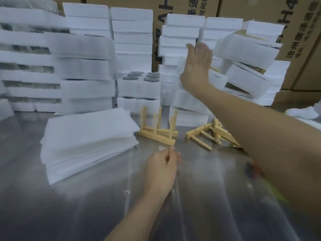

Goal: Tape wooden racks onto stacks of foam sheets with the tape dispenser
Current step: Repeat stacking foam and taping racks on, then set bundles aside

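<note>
The wooden rack stands just behind your left hand, which curls on what I cannot tell, with your right hand spread open far beyond.

Right hand smeared by motion blur. Fallen wooden rack partly hidden behind right forearm. Red-yellow object beneath forearm blurred, not identifiable. Carton lettering cut off by top edge. White object cropped by right edge.

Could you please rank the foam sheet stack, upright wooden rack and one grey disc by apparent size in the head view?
1. White foam sheet stack
2. Upright pale wooden rack
3. Round grey disc, farther away
</note>
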Available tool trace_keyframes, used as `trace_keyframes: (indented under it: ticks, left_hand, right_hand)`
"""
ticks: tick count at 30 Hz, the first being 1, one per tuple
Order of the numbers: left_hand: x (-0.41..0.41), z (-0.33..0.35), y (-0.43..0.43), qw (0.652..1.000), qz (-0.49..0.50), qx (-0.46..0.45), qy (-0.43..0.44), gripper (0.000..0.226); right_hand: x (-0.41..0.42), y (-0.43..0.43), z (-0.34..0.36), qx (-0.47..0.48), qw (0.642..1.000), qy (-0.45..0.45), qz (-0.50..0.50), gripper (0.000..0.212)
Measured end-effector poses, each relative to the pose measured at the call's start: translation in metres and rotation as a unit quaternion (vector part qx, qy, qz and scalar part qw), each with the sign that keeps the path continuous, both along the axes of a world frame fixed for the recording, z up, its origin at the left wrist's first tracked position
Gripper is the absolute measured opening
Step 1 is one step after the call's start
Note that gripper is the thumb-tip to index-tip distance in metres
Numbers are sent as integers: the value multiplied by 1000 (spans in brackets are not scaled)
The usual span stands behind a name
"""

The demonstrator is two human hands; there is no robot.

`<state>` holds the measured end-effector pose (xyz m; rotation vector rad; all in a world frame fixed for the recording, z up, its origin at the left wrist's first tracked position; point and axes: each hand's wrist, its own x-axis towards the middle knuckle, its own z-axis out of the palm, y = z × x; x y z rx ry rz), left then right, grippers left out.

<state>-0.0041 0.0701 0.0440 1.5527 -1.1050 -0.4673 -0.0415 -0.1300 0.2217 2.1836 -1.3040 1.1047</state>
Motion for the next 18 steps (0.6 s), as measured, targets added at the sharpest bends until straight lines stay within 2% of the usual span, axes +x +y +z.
trace_keyframes:
  ticks: [1, 3, 6, 10, 14, 18]
  left_hand:
    - [0, 0, 1, 1000, -2, 1, -5, 43]
    - [0, 0, 2, 1000, 0, 8, -29, 45]
    - [1, 2, 4, 997, 6, 9, -73, 55]
    - [1, 4, 6, 990, 10, 3, -139, 47]
    - [0, 4, 6, 981, 38, -3, -191, 46]
    - [0, 4, 6, 979, 63, -26, -193, 44]
  right_hand:
    - [16, 10, -4, -27, 995, 15, 93, 72]
    - [48, 26, -15, 41, 969, 108, 220, 64]
    - [88, 27, -30, 192, 946, 185, 186, 56]
    - [109, 24, -34, 219, 952, 189, 98, 62]
    - [99, 31, -26, 248, 950, 139, 133, 56]
    - [51, 72, -20, 209, 945, -35, 249, 43]
